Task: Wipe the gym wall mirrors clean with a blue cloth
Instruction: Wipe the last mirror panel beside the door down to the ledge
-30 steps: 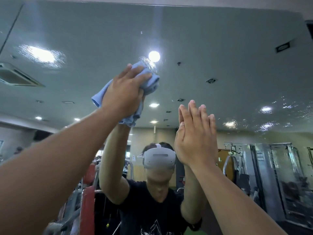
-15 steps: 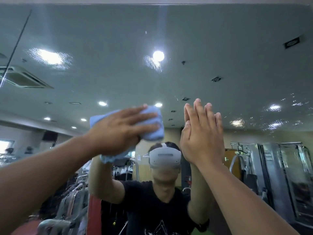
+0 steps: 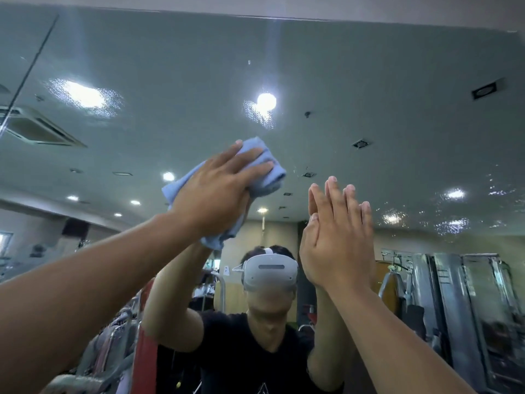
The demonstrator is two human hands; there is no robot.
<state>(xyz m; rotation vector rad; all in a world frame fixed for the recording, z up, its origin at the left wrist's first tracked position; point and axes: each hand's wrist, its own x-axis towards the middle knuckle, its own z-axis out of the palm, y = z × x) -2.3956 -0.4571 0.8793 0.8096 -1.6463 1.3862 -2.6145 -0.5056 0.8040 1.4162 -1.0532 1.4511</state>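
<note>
Two bare hands are up on the glass, and they do different jobs. The left hand (image 3: 216,194) lies with its fingers nearly straight and spread over a crumpled, soft blue cloth (image 3: 268,177), pressing the wad flat against the large glass wall mirror (image 3: 369,81); its thumb is hidden, so I cannot tell whether it also pinches the fabric. The right hand (image 3: 338,245), at four o'clock from the cloth, is flat with its fingers pressed together, palm meeting its own reflection, and appears to brace the body. One cloth is in use. It looks light and limp: a loose tail hangs out at seven o'clock below the palm and folds bulge out at two o'clock past the fingertips. It should slide easily on wet glass and is likely to slip out from under a flat palm, so the best hold is probably the bunched middle, with the tail gathered in. The mirror is rigid, slick and breakable, so broad even pressure suits it better than a push at one point. A dark seam (image 3: 31,66) at ten o'clock suggests two panels. Three droplet patches show: one just off the cloth at twelve o'clock (image 3: 260,115), one at ten o'clock (image 3: 85,98), and one well apart at three o'clock (image 3: 451,223). One white headset (image 3: 270,273) shows in the reflection at six o'clock.
</note>
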